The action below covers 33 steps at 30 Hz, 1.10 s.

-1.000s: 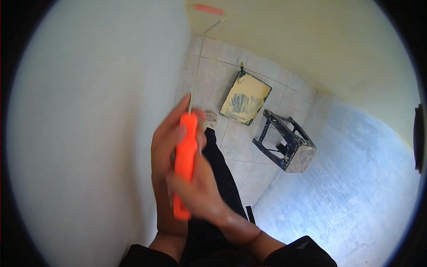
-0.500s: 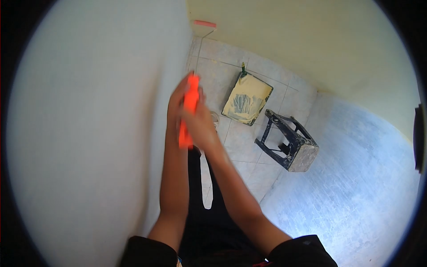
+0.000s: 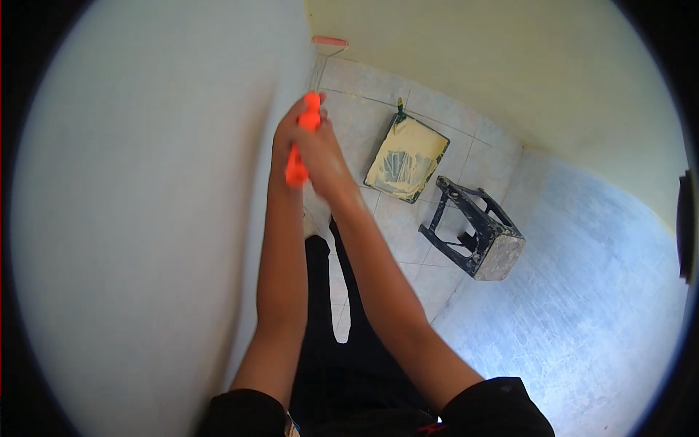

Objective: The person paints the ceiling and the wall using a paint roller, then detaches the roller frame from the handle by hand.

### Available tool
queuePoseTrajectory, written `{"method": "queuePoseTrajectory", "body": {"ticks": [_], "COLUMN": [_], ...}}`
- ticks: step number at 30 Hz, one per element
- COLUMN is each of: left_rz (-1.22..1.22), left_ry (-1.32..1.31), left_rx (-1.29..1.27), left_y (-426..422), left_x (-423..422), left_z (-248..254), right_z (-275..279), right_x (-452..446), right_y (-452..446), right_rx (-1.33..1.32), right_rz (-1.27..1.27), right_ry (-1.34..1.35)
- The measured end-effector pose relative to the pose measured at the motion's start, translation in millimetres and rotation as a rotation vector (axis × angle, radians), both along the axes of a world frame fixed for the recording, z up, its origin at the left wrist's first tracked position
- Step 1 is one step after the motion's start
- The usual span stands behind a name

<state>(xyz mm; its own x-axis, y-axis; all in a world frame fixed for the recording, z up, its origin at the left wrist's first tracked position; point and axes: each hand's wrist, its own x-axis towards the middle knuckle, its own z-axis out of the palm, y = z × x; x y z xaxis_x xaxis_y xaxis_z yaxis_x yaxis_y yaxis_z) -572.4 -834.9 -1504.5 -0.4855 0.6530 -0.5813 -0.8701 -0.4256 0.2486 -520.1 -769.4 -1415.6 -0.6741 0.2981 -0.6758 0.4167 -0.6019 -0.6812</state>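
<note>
Both my hands are wrapped round the orange handle of a paint roller (image 3: 311, 111). My left hand (image 3: 287, 136) is closed on the handle from the left side. My right hand (image 3: 321, 154) grips it from the right, a little lower in view, its fingers partly hidden. A thin metal rod runs from the handle to the pinkish roller head (image 3: 330, 41), which is at the low part of the cream wall (image 3: 451, 65), close to the corner. Whether the roller head touches the wall I cannot tell.
A paint tray (image 3: 418, 198) with cream paint lies on the tiled floor (image 3: 349, 76), with a green-handled brush (image 3: 400, 109) at its far corner. A dark, paint-spattered stool (image 3: 480, 233) lies on its side to the right. A pale wall (image 3: 145, 218) stands close on my left.
My hands and the orange handle have moved away from me, up in view. The roller head has shifted slightly left and down in view. Tray and stool stay put.
</note>
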Motion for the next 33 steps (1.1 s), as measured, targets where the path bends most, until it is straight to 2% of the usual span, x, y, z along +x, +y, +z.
{"method": "queuePoseTrajectory", "body": {"ticks": [1,3,4,6,7,9,11,12,13,14,15,16,17,20,21,22,23,25,26,29,33], "left_rz": [0.001,0.063,0.063,-0.145,-0.148,-0.081,0.096,0.092,0.089,0.09,0.109,0.128,0.13,0.106,0.142,0.122,0.102,-0.233,-0.233,-0.222,-0.159], "left_ry": [-0.006,0.142,0.143,0.097,0.098,0.184,0.221,0.266,0.305,0.302,0.316,0.333,0.339,0.308,0.273,0.245,0.218,0.154,0.145,0.122,0.155], "left_rx": [-0.007,-0.072,-0.075,0.048,0.047,-0.248,-0.289,-0.195,-0.102,-0.101,-0.03,0.042,0.045,-0.26,-0.351,-0.342,-0.334,-0.12,-0.125,-0.141,-0.264], "left_y": [10,18,15,10,6,-3,-18,-34,-46,-54,-60,-63,-60,-37,-20,-7,4,0,4,12,0], "left_x": [-14,-29,-31,-38,-29,11,61,79,92,101,107,108,105,80,67,51,32,-16,-19,-20,27], "left_z": [-21,-45,-38,-17,2,59,143,168,187,205,222,230,229,193,165,133,96,-13,-30,-44,-25], "right_z": [-19,-45,-44,-25,-5,44,101,131,169,185,197,209,215,166,116,71,54,-16,-46,-56,-36], "right_x": [-18,-36,-41,-28,-16,23,68,96,110,128,133,133,133,91,79,62,37,0,-8,-11,43], "right_y": [6,16,17,18,16,-2,-33,-47,-50,-60,-61,-61,-60,-45,-49,-37,-18,8,14,22,10], "right_rx": [-0.062,-0.118,-0.164,-0.19,-0.218,0.103,0.054,-0.041,-0.012,0.122,0.123,-0.007,-0.136,-0.049,0.06,0.097,0.053,-0.038,-0.132,-0.185,-0.133], "right_rz": [-0.079,-0.074,-0.069,-0.072,-0.074,0.059,0.052,0.091,0.184,0.278,0.279,0.28,0.283,0.151,0.033,0.043,-0.01,-0.046,-0.059,-0.016,0.041], "right_ry": [0.017,-0.007,-0.018,-0.005,0.007,0.011,0.015,0.005,-0.011,0.07,0.068,0.055,0.046,-0.052,-0.022,0.016,-0.011,-0.054,-0.068,-0.137,-0.076]}}
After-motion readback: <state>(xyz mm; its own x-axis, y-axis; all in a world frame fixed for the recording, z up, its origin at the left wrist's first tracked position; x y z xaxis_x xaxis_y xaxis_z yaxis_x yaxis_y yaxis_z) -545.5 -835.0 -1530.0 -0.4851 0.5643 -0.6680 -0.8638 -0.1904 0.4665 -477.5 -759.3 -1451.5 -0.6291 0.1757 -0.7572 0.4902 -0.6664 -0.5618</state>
